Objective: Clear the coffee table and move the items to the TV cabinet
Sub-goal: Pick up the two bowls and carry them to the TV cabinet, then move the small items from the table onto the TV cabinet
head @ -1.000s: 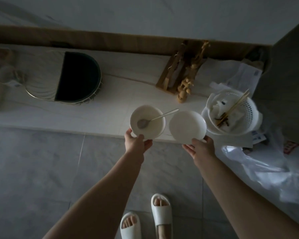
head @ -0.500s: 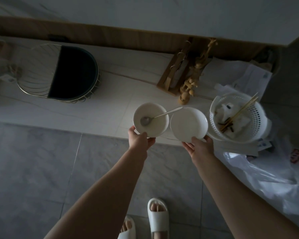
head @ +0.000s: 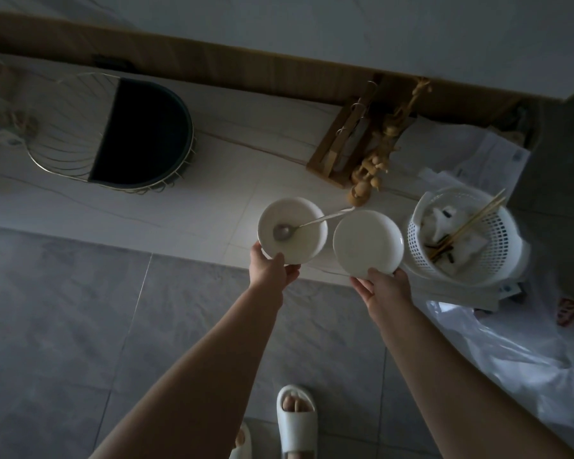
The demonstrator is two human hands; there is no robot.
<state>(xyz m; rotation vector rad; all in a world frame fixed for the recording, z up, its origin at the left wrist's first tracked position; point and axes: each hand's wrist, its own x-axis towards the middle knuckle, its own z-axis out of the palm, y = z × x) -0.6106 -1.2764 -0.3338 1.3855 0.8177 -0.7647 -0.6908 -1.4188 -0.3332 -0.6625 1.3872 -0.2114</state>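
Note:
My left hand (head: 271, 272) grips the near rim of a white bowl (head: 307, 241) with a metal spoon (head: 299, 226) lying in it, handle pointing right. My right hand (head: 383, 289) holds the near edge of a white plate (head: 367, 245) beside the bowl. Both dishes are over the front edge of the white TV cabinet top (head: 232, 180); whether they touch it I cannot tell.
A white plastic basket (head: 491, 260) with wrappers and bamboo skewers stands right of the plate. A wooden frame and wooden figurine (head: 368, 175) sit behind the dishes. A wire basket with a dark liner (head: 140, 134) is at the left. Plastic bags (head: 517, 356) lie on the floor at right.
Both hands and their dishes have come slightly nearer the cabinet's front edge, and the view has shifted a little to the left.

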